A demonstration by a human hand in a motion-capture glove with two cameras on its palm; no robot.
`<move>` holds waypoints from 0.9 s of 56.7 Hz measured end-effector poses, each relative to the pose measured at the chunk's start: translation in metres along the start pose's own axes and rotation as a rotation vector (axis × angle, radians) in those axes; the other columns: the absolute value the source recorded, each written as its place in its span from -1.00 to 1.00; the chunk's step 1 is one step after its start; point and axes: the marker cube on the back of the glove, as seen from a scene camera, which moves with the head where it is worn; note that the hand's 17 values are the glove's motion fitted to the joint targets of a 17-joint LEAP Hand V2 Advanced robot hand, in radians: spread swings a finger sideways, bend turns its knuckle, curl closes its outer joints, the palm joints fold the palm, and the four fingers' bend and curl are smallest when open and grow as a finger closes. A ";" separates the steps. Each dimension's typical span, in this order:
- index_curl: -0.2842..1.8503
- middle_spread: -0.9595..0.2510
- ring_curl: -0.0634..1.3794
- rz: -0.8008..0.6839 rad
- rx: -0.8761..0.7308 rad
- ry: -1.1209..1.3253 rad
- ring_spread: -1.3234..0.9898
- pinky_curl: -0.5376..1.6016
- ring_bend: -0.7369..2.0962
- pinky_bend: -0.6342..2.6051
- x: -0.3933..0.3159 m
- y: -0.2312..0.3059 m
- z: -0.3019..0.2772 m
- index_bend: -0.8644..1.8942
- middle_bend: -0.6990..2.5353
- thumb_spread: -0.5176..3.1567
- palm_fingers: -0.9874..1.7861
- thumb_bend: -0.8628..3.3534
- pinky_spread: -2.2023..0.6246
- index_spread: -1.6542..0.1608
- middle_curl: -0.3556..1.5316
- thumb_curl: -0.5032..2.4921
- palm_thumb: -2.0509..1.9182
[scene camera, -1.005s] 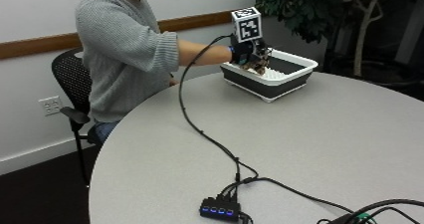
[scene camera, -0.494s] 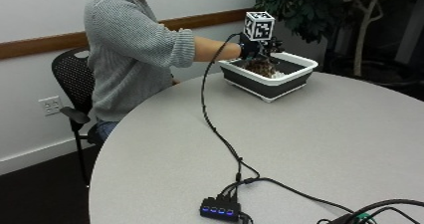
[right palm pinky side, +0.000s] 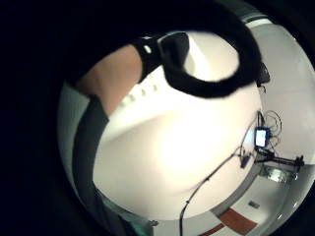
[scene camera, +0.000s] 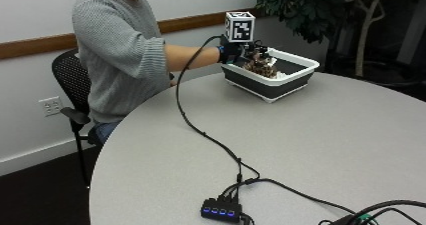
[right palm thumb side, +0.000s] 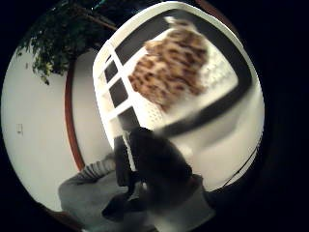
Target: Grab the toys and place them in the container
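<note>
Since half a second ago the gloved right hand (scene camera: pixel 234 54) has stayed over the near rim of the container (scene camera: pixel 269 87), and the spotted plush toy (scene camera: pixel 261 67) still sits inside it — little has changed. Seen from the side camera, the container stands on the table (scene camera: pixel 279 150) at about 12 o'clock from the table's middle, close to the far edge. The hand is at the container's 10 o'clock corner, just beside the toy.

I cannot tell if the fingers are apart or together — the toy and the rim hide them. In the thumb side palm view the toy (right palm thumb side: pixel 171 63) lies on the white floor of the container (right palm thumb side: pixel 108 101), a little way from the palm. My guess is the toy was just dropped there, since that is where toys belong.
</note>
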 end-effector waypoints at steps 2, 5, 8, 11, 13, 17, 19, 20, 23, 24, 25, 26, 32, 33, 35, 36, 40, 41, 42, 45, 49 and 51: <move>-0.40 0.33 -0.45 0.112 0.010 0.117 0.10 -0.15 -0.34 0.09 0.034 0.016 -0.003 -0.28 -0.50 -0.08 -0.42 -0.63 0.62 0.43 -0.32 -0.50 -0.03; -0.41 0.32 -0.45 0.085 0.035 0.009 0.09 -0.16 -0.34 0.08 0.060 0.047 -0.012 -0.28 -0.50 -0.08 -0.41 -0.63 0.61 0.43 -0.33 -0.51 -0.03; -0.42 0.32 -0.44 0.057 0.060 -0.113 0.08 -0.16 -0.33 0.07 0.096 0.084 -0.021 -0.28 -0.49 -0.07 -0.40 -0.63 0.61 0.43 -0.34 -0.52 -0.03; -0.42 0.31 -0.44 0.106 0.074 -0.105 0.07 -0.17 -0.34 0.06 0.134 0.119 -0.022 -0.27 -0.49 -0.07 -0.38 -0.63 0.61 0.43 -0.34 -0.53 -0.03; -0.42 0.31 -0.44 0.153 0.074 -0.086 0.06 -0.17 -0.33 0.05 0.154 0.140 -0.020 -0.25 -0.48 -0.07 -0.36 -0.63 0.61 0.42 -0.34 -0.53 -0.02; -0.41 0.30 -0.44 0.252 0.072 -0.076 0.05 -0.18 -0.34 0.03 0.182 0.172 -0.018 -0.24 -0.47 -0.06 -0.34 -0.62 0.60 0.41 -0.35 -0.54 -0.02; -0.41 0.30 -0.44 0.294 0.074 -0.068 0.04 -0.18 -0.34 0.02 0.189 0.185 -0.016 -0.24 -0.47 -0.06 -0.34 -0.62 0.60 0.41 -0.34 -0.54 -0.02; -0.41 0.30 -0.44 0.307 0.075 -0.064 0.04 -0.19 -0.34 0.02 0.192 0.191 -0.015 -0.25 -0.47 -0.06 -0.34 -0.62 0.60 0.41 -0.34 -0.54 -0.02; -0.41 0.31 -0.44 0.317 0.075 -0.061 0.03 -0.19 -0.34 0.01 0.193 0.210 -0.009 -0.25 -0.47 -0.05 -0.34 -0.62 0.59 0.41 -0.35 -0.55 -0.02; -0.41 0.30 -0.44 0.313 0.076 -0.065 0.03 -0.19 -0.34 0.01 0.191 0.217 -0.007 -0.25 -0.47 -0.05 -0.34 -0.62 0.59 0.41 -0.35 -0.55 -0.02; -0.41 0.30 -0.44 0.309 0.077 -0.072 0.03 -0.19 -0.34 0.01 0.187 0.224 -0.004 -0.25 -0.47 -0.05 -0.34 -0.62 0.59 0.41 -0.35 -0.55 -0.02; -0.41 0.30 -0.44 0.303 0.080 -0.082 0.03 -0.19 -0.34 0.01 0.183 0.231 0.000 -0.25 -0.47 -0.05 -0.34 -0.62 0.59 0.41 -0.35 -0.55 -0.02; -0.41 0.30 -0.44 0.280 0.101 -0.154 0.02 -0.20 -0.34 0.00 0.153 0.276 0.021 -0.24 -0.47 -0.05 -0.34 -0.62 0.59 0.40 -0.35 -0.56 -0.02; -0.40 0.30 -0.44 0.278 0.107 -0.165 0.02 -0.20 -0.34 -0.01 0.147 0.285 0.026 -0.24 -0.47 -0.04 -0.34 -0.62 0.59 0.40 -0.35 -0.56 -0.02; -0.40 0.30 -0.44 0.275 0.118 -0.185 0.02 -0.20 -0.35 -0.01 0.132 0.303 0.036 -0.25 -0.47 -0.04 -0.34 -0.62 0.59 0.40 -0.35 -0.56 -0.01; -0.40 0.30 -0.44 0.274 0.123 -0.194 0.02 -0.20 -0.35 -0.01 0.125 0.311 0.040 -0.25 -0.47 -0.04 -0.34 -0.62 0.59 0.40 -0.35 -0.56 -0.01; -0.40 0.30 -0.44 0.278 0.142 -0.231 0.02 -0.20 -0.35 -0.02 0.094 0.343 0.059 -0.24 -0.47 -0.04 -0.34 -0.62 0.59 0.40 -0.35 -0.56 -0.01; -0.40 0.30 -0.44 0.281 0.145 -0.239 0.02 -0.20 -0.35 -0.02 0.088 0.349 0.063 -0.24 -0.47 -0.04 -0.33 -0.62 0.59 0.40 -0.35 -0.56 -0.01; -0.40 0.30 -0.44 0.283 0.146 -0.244 0.02 -0.20 -0.35 -0.02 0.083 0.354 0.067 -0.24 -0.47 -0.04 -0.33 -0.62 0.59 0.40 -0.35 -0.56 -0.01; -0.39 0.30 -0.45 0.291 0.135 -0.248 0.02 -0.20 -0.35 -0.03 0.068 0.368 0.079 -0.23 -0.46 -0.04 -0.32 -0.62 0.59 0.40 -0.34 -0.56 -0.01; -0.38 0.30 -0.46 0.295 0.104 -0.224 0.02 -0.20 -0.36 -0.04 0.055 0.380 0.090 -0.22 -0.46 -0.03 -0.32 -0.62 0.59 0.39 -0.34 -0.56 -0.01; -0.38 0.29 -0.46 0.294 0.095 -0.208 0.01 -0.20 -0.36 -0.04 0.054 0.382 0.092 -0.23 -0.46 -0.03 -0.31 -0.62 0.59 0.39 -0.34 -0.56 -0.01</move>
